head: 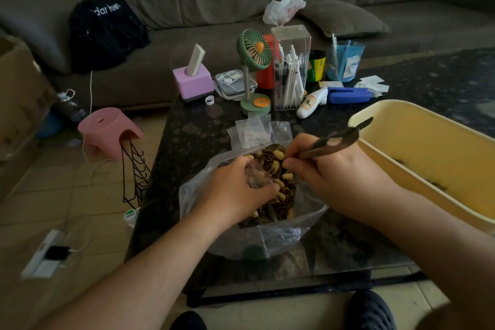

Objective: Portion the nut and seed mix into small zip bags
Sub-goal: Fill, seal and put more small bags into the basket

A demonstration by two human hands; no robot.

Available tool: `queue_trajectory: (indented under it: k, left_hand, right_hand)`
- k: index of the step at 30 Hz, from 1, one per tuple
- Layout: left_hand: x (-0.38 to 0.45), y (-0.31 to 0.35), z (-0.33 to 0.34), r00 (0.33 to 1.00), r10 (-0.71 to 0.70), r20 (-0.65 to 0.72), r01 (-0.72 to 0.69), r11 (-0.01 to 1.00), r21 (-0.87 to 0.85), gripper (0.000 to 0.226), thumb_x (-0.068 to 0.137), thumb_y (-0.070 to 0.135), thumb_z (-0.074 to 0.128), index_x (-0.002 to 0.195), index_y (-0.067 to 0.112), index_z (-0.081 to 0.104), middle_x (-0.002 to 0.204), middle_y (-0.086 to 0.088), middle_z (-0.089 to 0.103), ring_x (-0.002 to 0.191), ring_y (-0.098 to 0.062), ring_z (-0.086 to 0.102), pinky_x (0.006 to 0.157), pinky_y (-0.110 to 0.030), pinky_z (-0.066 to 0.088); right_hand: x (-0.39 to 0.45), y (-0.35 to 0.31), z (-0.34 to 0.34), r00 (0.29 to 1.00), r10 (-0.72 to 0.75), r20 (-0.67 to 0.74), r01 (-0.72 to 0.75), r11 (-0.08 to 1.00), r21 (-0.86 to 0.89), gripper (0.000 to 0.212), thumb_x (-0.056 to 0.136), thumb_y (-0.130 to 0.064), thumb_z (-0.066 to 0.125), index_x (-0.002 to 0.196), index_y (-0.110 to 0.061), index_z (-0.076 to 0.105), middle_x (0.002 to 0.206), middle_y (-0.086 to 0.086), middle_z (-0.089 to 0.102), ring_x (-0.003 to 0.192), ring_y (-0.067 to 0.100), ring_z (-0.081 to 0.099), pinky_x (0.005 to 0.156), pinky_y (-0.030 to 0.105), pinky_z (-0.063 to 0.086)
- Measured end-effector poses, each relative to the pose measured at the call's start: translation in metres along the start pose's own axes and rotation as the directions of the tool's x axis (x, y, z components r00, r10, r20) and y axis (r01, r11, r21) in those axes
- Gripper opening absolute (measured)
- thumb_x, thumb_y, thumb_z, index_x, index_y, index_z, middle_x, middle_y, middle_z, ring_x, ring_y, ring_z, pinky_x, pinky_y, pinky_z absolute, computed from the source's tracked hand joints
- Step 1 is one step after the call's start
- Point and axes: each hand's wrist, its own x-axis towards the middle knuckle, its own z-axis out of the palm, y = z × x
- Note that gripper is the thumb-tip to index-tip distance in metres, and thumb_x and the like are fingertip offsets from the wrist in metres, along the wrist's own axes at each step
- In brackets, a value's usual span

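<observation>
1. The person is sitting at a dark table (187,142) with a large clear bag (267,238) lying open in front of them, and the nut and seed mix (270,169) is sitting inside it as a heap of pale nuts and dark striped seeds.

2. The left hand (241,185) is reaching into the large bag's mouth, its fingers curling round a small zip bag (257,178) and holding it down against the mix. Whether that small bag is holding any mix yet is too blurred to tell.

3. The right hand (329,169) is pinching the handle of a dark scoop-like tool (337,139), which is angling up and away toward the yellow tub (428,131); its working end is hiding behind the fingers at the heap.

4. Judging by this, the filling step is in hand: mix is being worked from the heap toward the small bag.

5. A loose pile of spare zip bags (254,128) is lying just beyond the large bag, so more portions seem to be waiting.

6. The next move is likely calling for the left hand to be keeping the small bag's mouth spread while the right is tipping mix in, then pressing the zip closed.

7. A slack opening could be letting seeds spill back into the heap.
</observation>
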Motion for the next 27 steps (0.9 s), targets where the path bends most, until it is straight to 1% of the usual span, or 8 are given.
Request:
queue_trajectory:
  k: [2,7,11,15,18,20,22,27]
  left_hand:
    - [0.001,0.000,0.000,1.000,0.011,-0.008,-0.011,0.999,0.037,0.069,0.075,0.074,0.073,0.132,0.038,0.060,0.116,0.020,0.070,0.105,-0.001,0.066,0.091,-0.033,0.060]
    - [0.001,0.000,0.002,0.999,0.031,-0.033,-0.030,0.999,0.044,0.073,0.075,0.073,0.070,0.137,0.035,0.059,0.122,0.019,0.071,0.106,-0.003,0.068,0.090,-0.032,0.060]
    - [0.002,0.002,0.002,0.998,0.030,-0.049,-0.029,0.999,0.026,0.045,0.077,0.065,0.076,0.114,0.041,0.065,0.102,0.022,0.072,0.097,0.003,0.066,0.086,-0.031,0.060]
    - [0.001,0.003,0.003,0.997,0.031,-0.067,-0.031,1.000,0.004,0.032,0.080,0.059,0.077,0.103,0.041,0.065,0.093,0.022,0.071,0.089,0.006,0.064,0.082,-0.030,0.059]
    - [0.000,0.003,0.004,0.995,0.055,-0.088,-0.055,0.998,0.002,0.035,0.082,0.057,0.078,0.110,0.040,0.066,0.095,0.023,0.071,0.089,0.007,0.063,0.082,-0.026,0.057]
    - [0.000,0.002,0.004,0.994,0.062,-0.092,-0.062,0.998,0.003,0.046,0.082,0.057,0.078,0.122,0.039,0.064,0.102,0.023,0.071,0.095,0.005,0.063,0.082,-0.024,0.054]
    - [0.001,0.001,0.004,0.993,0.061,-0.100,-0.061,0.998,0.005,0.049,0.080,0.057,0.078,0.123,0.040,0.062,0.105,0.022,0.070,0.098,0.002,0.064,0.081,-0.023,0.051]
    - [0.000,0.000,0.003,0.991,0.058,-0.117,-0.062,0.998,-0.029,0.054,0.078,0.055,0.081,0.125,0.039,0.059,0.107,0.023,0.068,0.100,0.001,0.063,0.088,-0.028,0.056]
  right_hand:
    - [0.000,-0.002,0.002,1.000,-0.021,-0.004,0.021,1.000,-0.020,0.022,0.096,-0.041,0.053,0.104,-0.025,0.067,0.084,-0.015,0.064,0.073,0.002,0.063,0.067,0.024,0.055]
    - [-0.001,-0.004,0.004,0.997,-0.056,-0.049,0.053,0.997,-0.060,0.023,0.095,-0.040,0.054,0.101,-0.022,0.067,0.081,-0.010,0.066,0.067,0.007,0.062,0.061,0.028,0.055]
    - [-0.001,-0.004,0.003,0.996,-0.066,-0.063,0.062,0.996,-0.072,0.025,0.095,-0.041,0.053,0.100,-0.021,0.067,0.079,-0.009,0.064,0.063,0.008,0.060,0.057,0.028,0.052]
    - [-0.001,-0.006,0.002,0.995,-0.077,-0.061,0.070,0.992,-0.104,0.028,0.095,-0.043,0.052,0.101,-0.020,0.067,0.077,-0.004,0.064,0.061,0.015,0.062,0.055,0.040,0.056]
    - [-0.002,-0.006,0.001,0.996,-0.075,-0.041,0.071,0.993,-0.099,0.029,0.096,-0.041,0.051,0.105,-0.019,0.068,0.080,-0.002,0.065,0.064,0.017,0.062,0.057,0.041,0.056]
    - [-0.003,-0.003,0.002,0.993,-0.110,-0.031,0.105,0.987,-0.121,0.015,0.097,-0.031,0.062,0.107,-0.020,0.066,0.081,-0.003,0.063,0.064,0.016,0.061,0.055,0.039,0.056]
    - [-0.002,0.001,0.004,0.992,-0.126,0.014,0.127,0.976,-0.174,0.021,0.095,-0.018,0.073,0.113,-0.023,0.063,0.085,-0.006,0.061,0.065,0.013,0.059,0.054,0.035,0.054]
    - [-0.001,0.008,0.008,0.989,-0.150,0.006,0.150,0.981,-0.120,0.022,0.100,-0.020,0.068,0.118,-0.027,0.059,0.093,-0.007,0.061,0.070,0.012,0.060,0.057,0.037,0.055]
